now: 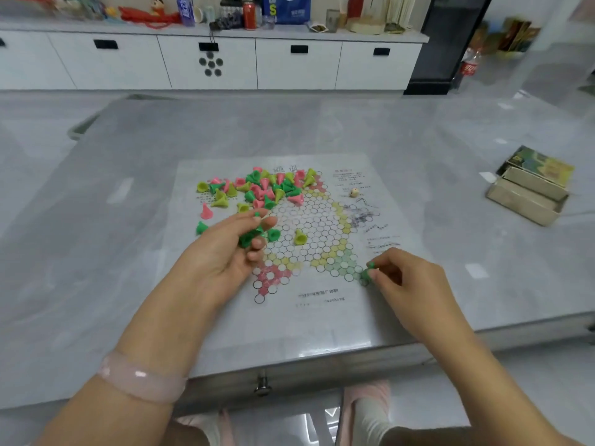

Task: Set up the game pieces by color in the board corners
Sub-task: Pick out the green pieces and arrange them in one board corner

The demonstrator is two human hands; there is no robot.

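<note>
Game pieces [257, 188], small cone pawns in pink, yellow-green and dark green, lie unsorted in a heap across the far left part of the paper board [309, 226], so nearly all the sorting is left to do. A pink pawn [206, 211] and a green one [201, 227] have strayed just off the board's left edge. I keep my left hand [225, 252] cupped palm-up around a handful of green pawns [249, 238], a ready supply, I judge, to spare trips to the heap. Further right, a lone yellow-green pawn [299, 237] lies tipped on the grid. My right hand [409, 278] pinches one green pawn [368, 272] at the green-tinted near-right corner [346, 265], matching colour to corner. The box [531, 188] sits well apart.
</note>
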